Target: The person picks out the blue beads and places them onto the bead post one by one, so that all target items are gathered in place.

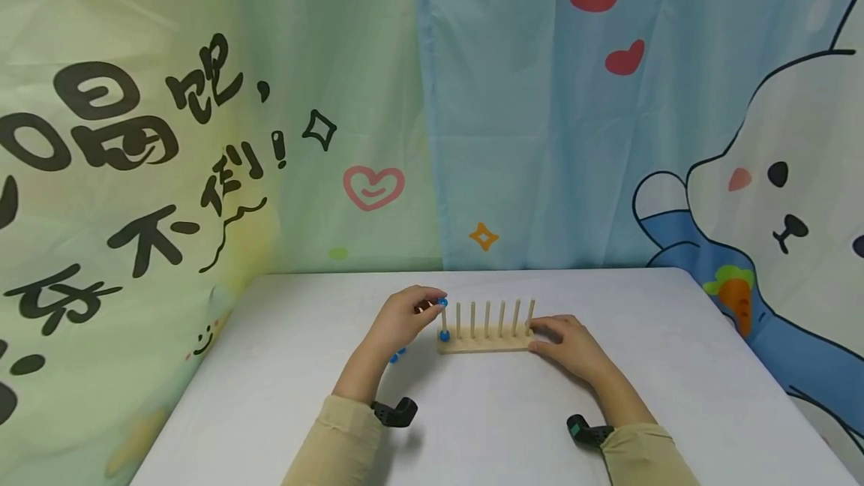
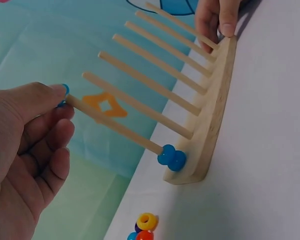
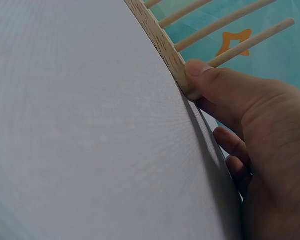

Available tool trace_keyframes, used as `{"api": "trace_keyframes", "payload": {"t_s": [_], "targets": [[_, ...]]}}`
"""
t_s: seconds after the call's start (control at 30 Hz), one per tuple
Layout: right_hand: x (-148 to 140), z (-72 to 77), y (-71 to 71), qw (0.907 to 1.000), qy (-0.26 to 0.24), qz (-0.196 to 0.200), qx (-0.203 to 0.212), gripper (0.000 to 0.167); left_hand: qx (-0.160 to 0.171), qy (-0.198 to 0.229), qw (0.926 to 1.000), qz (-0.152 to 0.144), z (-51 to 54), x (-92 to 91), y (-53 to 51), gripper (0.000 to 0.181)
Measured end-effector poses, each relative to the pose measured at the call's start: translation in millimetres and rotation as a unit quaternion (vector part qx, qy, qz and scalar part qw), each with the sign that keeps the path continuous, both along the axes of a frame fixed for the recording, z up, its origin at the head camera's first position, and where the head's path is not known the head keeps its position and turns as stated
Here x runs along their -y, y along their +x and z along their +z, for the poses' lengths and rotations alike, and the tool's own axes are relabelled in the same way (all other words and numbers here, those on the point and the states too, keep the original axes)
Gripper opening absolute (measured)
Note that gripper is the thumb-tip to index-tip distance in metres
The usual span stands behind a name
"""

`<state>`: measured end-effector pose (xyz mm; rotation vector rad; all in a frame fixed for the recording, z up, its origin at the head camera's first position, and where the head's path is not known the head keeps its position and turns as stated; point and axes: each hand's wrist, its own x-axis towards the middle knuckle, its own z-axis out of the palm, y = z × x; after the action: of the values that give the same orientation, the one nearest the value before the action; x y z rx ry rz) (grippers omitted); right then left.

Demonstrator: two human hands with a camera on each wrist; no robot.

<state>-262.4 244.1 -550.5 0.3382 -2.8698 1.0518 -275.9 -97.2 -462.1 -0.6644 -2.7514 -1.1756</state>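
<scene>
A wooden base (image 1: 482, 346) (image 2: 216, 117) carries a row of several upright pegs. Low on its leftmost peg (image 2: 115, 125) sit blue beads (image 1: 445, 336) (image 2: 171, 157). My left hand (image 1: 400, 319) (image 2: 32, 145) pinches another blue bead (image 1: 442, 301) (image 2: 63, 95) between thumb and finger at the tip of that same peg; the fingers partly hide it. At the other end, my right hand (image 1: 574, 347) (image 3: 270, 130) grips the end of the base (image 3: 162, 49), thumb on its near side.
Loose beads lie on the table left of the base, partly behind my left forearm in the head view; a yellow bead (image 2: 147, 221) and a red bead (image 2: 144, 235) show among them. The white table (image 1: 486, 426) ends at a printed curtain (image 1: 499, 111).
</scene>
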Motion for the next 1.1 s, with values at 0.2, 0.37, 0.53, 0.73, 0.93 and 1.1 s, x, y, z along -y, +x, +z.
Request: {"api": "trace_keyframes", "payload": {"t_s": [0.2, 0.37, 0.53, 0.73, 0.93, 1.1], "targets": [[0, -0.1, -0.3, 1.0, -0.001, 0.001, 0.003, 0.051, 0.005, 0.004, 1.0, -0.001, -5.0, -0.4, 0.7, 0.027], [0, 0.0, 0.1, 1.0, -0.001, 0.0, 0.001, 0.051, 0.008, 0.003, 1.0, 0.003, -13.6, -0.6, 0.8, 0.026], [0, 0.2, 0.1, 1.0, 0.003, -0.003, 0.002, 0.052, 0.013, 0.007, 0.9998, 0.011, -24.2, -0.3, 1.1, 0.026], [0, -0.5, -0.4, 1.0, 0.005, -0.006, 0.002, 0.052, 0.035, 0.011, 0.9992, 0.017, -35.4, 0.3, 1.3, 0.026], [1, -0.6, -0.7, 0.9999, 0.008, -0.01, 0.002, 0.052, 0.043, 0.005, 0.9989, 0.017, -46.5, 1.2, 0.8, 0.028], [2, 0.9, 0.2, 0.9999, 0.011, -0.011, 0.001, 0.051, 0.042, -0.003, 0.999, 0.014, -53.5, 1.1, -0.4, 0.027]]}}
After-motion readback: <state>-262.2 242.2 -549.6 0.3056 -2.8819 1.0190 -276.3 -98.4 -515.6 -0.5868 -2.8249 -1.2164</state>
